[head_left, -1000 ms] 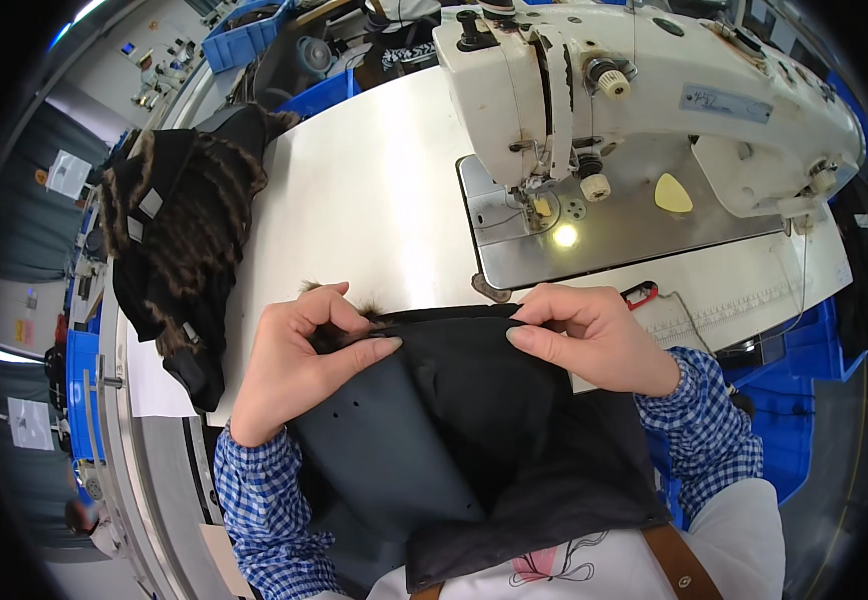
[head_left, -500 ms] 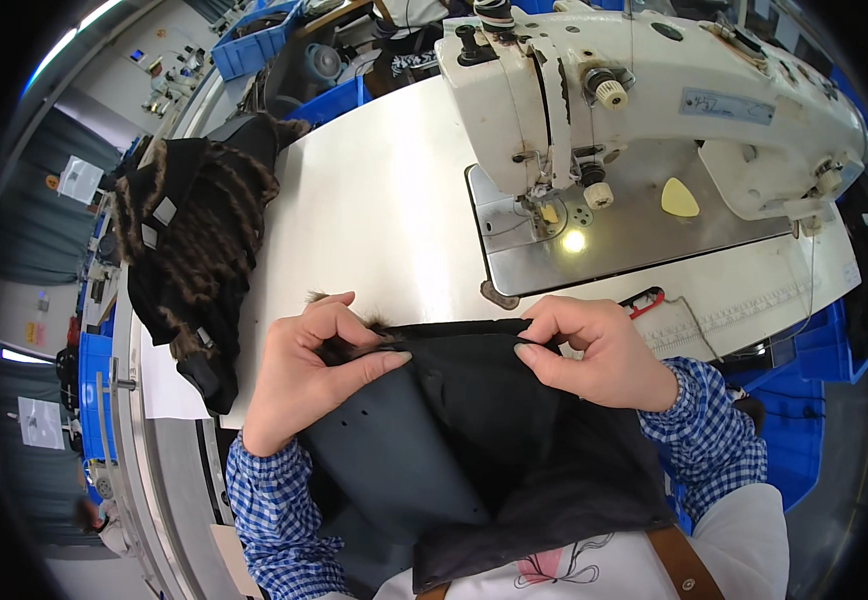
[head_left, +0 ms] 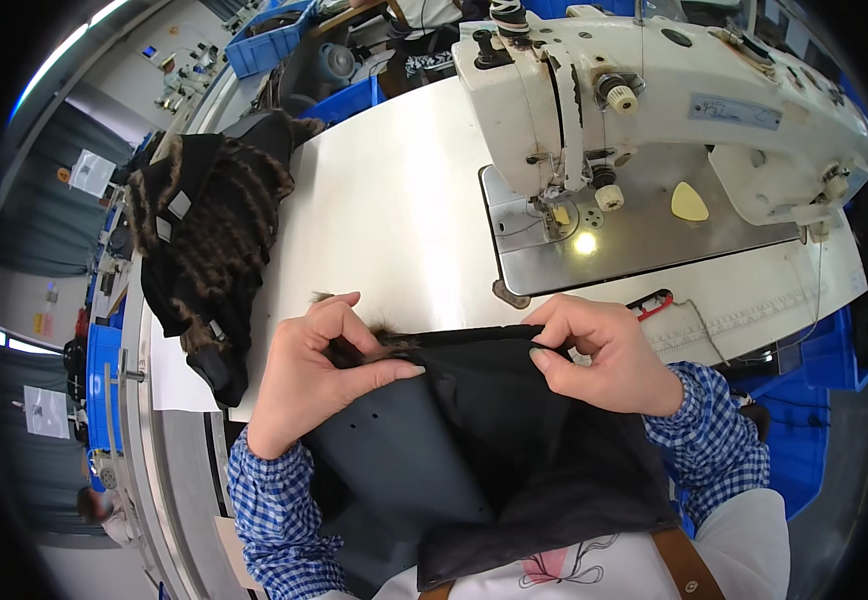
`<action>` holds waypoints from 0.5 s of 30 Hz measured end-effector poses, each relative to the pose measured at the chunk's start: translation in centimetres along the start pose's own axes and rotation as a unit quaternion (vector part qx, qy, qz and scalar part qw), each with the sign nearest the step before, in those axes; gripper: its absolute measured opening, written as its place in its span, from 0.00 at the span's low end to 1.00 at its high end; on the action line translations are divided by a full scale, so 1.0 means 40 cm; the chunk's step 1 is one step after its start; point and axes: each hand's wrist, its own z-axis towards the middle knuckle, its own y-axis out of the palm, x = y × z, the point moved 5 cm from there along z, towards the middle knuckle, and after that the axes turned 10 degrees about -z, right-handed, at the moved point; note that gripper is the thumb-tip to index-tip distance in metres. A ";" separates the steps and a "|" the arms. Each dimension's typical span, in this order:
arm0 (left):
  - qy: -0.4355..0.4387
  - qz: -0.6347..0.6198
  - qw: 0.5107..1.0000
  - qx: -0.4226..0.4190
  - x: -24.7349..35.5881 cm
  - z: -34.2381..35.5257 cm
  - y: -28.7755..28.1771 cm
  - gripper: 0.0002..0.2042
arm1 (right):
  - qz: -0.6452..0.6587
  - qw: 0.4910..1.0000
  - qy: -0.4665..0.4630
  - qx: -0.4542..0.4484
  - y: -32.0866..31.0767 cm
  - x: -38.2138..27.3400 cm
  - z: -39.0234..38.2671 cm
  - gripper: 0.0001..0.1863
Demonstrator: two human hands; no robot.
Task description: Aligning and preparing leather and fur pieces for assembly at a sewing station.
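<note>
Both hands hold up the top edge of a black fabric piece (head_left: 514, 420) that hangs down over my lap. My left hand (head_left: 319, 370) pinches its left end, where brown fur (head_left: 379, 345) sticks out beyond the fingers. At the right end of the same edge, my right hand (head_left: 604, 355) grips the cloth between thumb and fingers. The edge between them is stretched nearly straight. A smooth dark grey panel (head_left: 394, 450) with small holes hangs below my left hand. Beyond my hands stands a white sewing machine (head_left: 654, 90) with its light on.
Dark fur-trimmed garments (head_left: 219, 230) lie heaped at the left of the white table (head_left: 384, 200). A yellow chalk piece (head_left: 689, 202) rests on the machine's metal bed. Red-handled thread snips (head_left: 651, 304) and a clear ruler (head_left: 744, 320) lie right. Blue bins (head_left: 274, 40) stand behind.
The view has shifted slightly, so the table and machine sit a little further right. Both hands keep their pinch on the black fabric, with hardly any movement.
</note>
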 end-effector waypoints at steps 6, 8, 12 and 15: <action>0.036 0.043 0.998 0.002 0.004 -0.015 -0.007 0.18 | 0.048 0.999 0.016 -0.007 0.005 0.001 -0.003 0.04; 0.049 0.037 0.998 0.015 0.002 -0.017 -0.008 0.19 | 0.047 0.999 0.016 -0.006 0.005 0.000 -0.002 0.04; 0.061 0.034 0.997 0.020 0.006 -0.019 -0.006 0.19 | 0.034 0.999 0.015 -0.006 0.005 -0.005 0.000 0.05; 0.061 0.034 0.997 0.030 0.008 -0.032 -0.009 0.18 | 0.026 1.000 0.003 -0.003 0.010 -0.006 -0.002 0.05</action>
